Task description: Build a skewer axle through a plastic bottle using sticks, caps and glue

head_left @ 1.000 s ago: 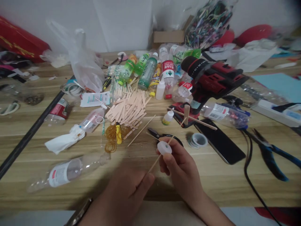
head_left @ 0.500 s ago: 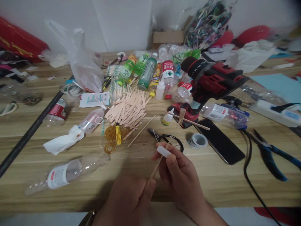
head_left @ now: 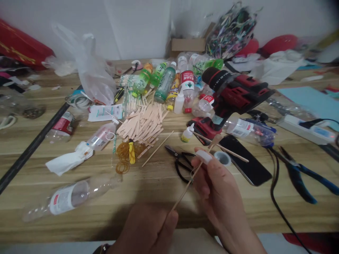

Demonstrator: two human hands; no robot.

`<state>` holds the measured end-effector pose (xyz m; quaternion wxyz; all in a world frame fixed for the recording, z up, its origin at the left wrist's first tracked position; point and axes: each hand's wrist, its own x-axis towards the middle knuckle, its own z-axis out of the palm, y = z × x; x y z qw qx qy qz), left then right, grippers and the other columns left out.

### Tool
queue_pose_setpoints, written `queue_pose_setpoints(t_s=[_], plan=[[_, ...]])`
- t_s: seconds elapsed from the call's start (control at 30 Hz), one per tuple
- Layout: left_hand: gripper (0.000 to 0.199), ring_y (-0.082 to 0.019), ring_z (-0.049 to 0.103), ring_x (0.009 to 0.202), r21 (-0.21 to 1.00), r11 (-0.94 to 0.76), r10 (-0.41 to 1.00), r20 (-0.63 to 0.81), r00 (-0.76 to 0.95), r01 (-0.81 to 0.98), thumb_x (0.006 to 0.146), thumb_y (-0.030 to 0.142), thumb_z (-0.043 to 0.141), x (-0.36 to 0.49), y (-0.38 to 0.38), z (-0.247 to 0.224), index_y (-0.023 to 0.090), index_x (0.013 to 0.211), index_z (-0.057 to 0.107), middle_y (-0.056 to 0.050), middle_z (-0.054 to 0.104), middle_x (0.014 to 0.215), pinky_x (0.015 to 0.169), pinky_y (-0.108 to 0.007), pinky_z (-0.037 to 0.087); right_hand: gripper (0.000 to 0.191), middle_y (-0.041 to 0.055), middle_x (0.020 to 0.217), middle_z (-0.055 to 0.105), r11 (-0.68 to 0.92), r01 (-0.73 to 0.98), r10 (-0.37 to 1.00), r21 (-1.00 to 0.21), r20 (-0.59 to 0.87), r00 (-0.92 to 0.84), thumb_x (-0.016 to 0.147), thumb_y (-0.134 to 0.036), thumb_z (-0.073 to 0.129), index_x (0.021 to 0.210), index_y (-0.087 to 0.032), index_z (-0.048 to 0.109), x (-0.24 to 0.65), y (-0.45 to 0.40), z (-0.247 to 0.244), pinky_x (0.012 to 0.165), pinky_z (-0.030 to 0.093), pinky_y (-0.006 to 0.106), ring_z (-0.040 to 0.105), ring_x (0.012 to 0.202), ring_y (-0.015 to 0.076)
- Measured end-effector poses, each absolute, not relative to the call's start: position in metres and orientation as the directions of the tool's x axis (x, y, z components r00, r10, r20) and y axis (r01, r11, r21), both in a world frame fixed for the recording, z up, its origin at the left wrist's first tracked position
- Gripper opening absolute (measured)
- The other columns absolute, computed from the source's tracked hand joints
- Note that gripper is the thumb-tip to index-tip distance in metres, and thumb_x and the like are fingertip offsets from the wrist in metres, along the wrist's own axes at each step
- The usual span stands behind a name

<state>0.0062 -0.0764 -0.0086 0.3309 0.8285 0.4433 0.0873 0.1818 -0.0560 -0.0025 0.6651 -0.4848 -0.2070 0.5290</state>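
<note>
My left hand [head_left: 152,224] is closed on the lower end of a thin wooden stick [head_left: 184,192], near the table's front edge. The stick slants up to the right, with a crosspiece of wood near its far end. Between the thumb and fingers of my right hand [head_left: 221,190] is a small white piece [head_left: 203,156], held against the stick. Thin string shows beside the stick, near my right fingertips. Black-handled scissors [head_left: 178,158] lie just left of my right hand, and a grey-white spool [head_left: 222,158] sits beyond it.
Flat wooden sticks [head_left: 144,121], rubber bands [head_left: 122,155] and plastic bottles [head_left: 164,83] lie ahead. A red cordless drill [head_left: 235,91] stands right of centre, near a phone [head_left: 246,160] and blue-handled pliers [head_left: 302,176]. An empty bottle [head_left: 69,199] lies at left.
My right hand has moved right and slightly up along the stick with the white piece, opening a gap from my left hand. More of the stick between the hands now shows.
</note>
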Motion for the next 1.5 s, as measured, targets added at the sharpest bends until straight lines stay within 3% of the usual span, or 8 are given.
queue_pose_setpoints(t_s=[0.3,0.57,0.7,0.8,0.97,1.27,1.4,1.5], plan=[[0.052,-0.017,0.057,0.055,0.661,-0.323,0.817,-0.167,0.552,0.678,0.103,0.041,0.030,0.004,-0.076,-0.012,0.024,0.065,0.061,-0.001,0.066,0.059,0.057,-0.029,0.040,0.047,-0.0044,0.055,0.052,-0.020,-0.562,0.895,-0.827,-0.265,0.358,0.069,-0.065,0.080,0.075,-0.019,0.069,0.194,-0.039,-0.007,0.037,0.022,0.018,0.027,0.041,0.0044],[0.059,-0.017,0.056,0.054,0.616,-0.308,0.826,-0.205,0.525,0.725,0.105,0.044,0.025,0.000,-0.071,-0.018,0.023,0.065,0.063,-0.001,0.064,0.057,0.056,-0.029,0.037,0.062,0.0080,0.100,0.074,-0.128,-0.683,0.871,-0.720,-0.411,0.271,0.064,-0.072,0.079,0.099,-0.021,0.077,0.191,-0.049,-0.020,0.039,0.027,0.015,0.031,0.045,0.0016],[0.056,-0.017,0.058,0.058,0.622,-0.284,0.833,-0.217,0.509,0.730,0.105,0.041,0.027,0.001,-0.070,-0.021,0.023,0.067,0.064,-0.001,0.067,0.062,0.058,-0.029,0.038,0.047,0.0060,0.084,0.072,-0.179,-0.610,0.871,-0.772,-0.413,0.266,0.070,-0.062,0.082,0.093,-0.021,0.080,0.183,-0.061,-0.025,0.042,0.028,0.016,0.038,0.049,0.0046],[0.052,-0.017,0.061,0.064,0.629,-0.259,0.842,-0.224,0.490,0.733,0.104,0.040,0.029,0.002,-0.072,-0.021,0.023,0.069,0.063,-0.001,0.072,0.070,0.062,-0.029,0.039,0.043,0.0043,0.076,0.068,-0.159,-0.554,0.888,-0.817,-0.364,0.282,0.068,-0.058,0.084,0.089,-0.020,0.081,0.181,-0.062,-0.024,0.050,0.038,0.018,0.046,0.057,0.0081],[0.049,-0.017,0.053,0.059,0.625,-0.268,0.805,-0.272,0.527,0.733,0.102,0.039,0.028,0.003,-0.068,-0.012,0.022,0.062,0.052,-0.001,0.064,0.062,0.058,-0.030,0.033,0.037,0.0025,0.070,0.068,-0.129,-0.531,0.905,-0.837,-0.318,0.282,0.064,-0.051,0.089,0.079,-0.019,0.079,0.187,-0.052,-0.016,0.055,0.043,0.019,0.050,0.058,0.0085],[0.047,-0.018,0.051,0.068,0.742,0.037,0.803,-0.421,0.422,0.669,0.100,0.048,0.023,-0.008,-0.061,-0.002,0.022,0.068,0.046,-0.001,0.058,0.069,0.063,-0.030,0.033,0.032,0.0013,0.069,0.073,-0.049,-0.432,0.928,-0.900,-0.201,0.314,0.068,-0.045,0.089,0.078,-0.021,0.071,0.196,-0.054,-0.014,0.050,0.054,0.018,0.069,0.058,0.0132],[0.044,-0.018,0.054,0.077,0.803,0.116,0.811,-0.416,0.411,0.585,0.099,0.046,0.030,-0.024,-0.055,-0.009,0.020,0.078,0.058,-0.002,0.062,0.078,0.071,-0.029,0.037,0.033,0.0002,0.065,0.071,0.057,-0.359,0.874,-0.932,-0.127,0.470,0.064,-0.043,0.091,0.077,-0.021,0.071,0.207,-0.061,-0.012,0.043,0.054,0.018,0.067,0.050,0.0130],[0.044,-0.015,0.048,0.066,0.839,0.271,0.739,-0.496,0.456,0.473,0.095,0.053,0.038,-0.036,-0.054,-0.022,0.018,0.083,0.062,0.000,0.059,0.072,0.062,-0.026,0.035,0.033,0.0008,0.065,0.069,0.123,-0.297,0.808,-0.947,-0.077,0.583,0.060,-0.039,0.094,0.076,-0.020,0.072,0.216,-0.065,-0.010,0.044,0.056,0.022,0.064,0.045,0.0125]])
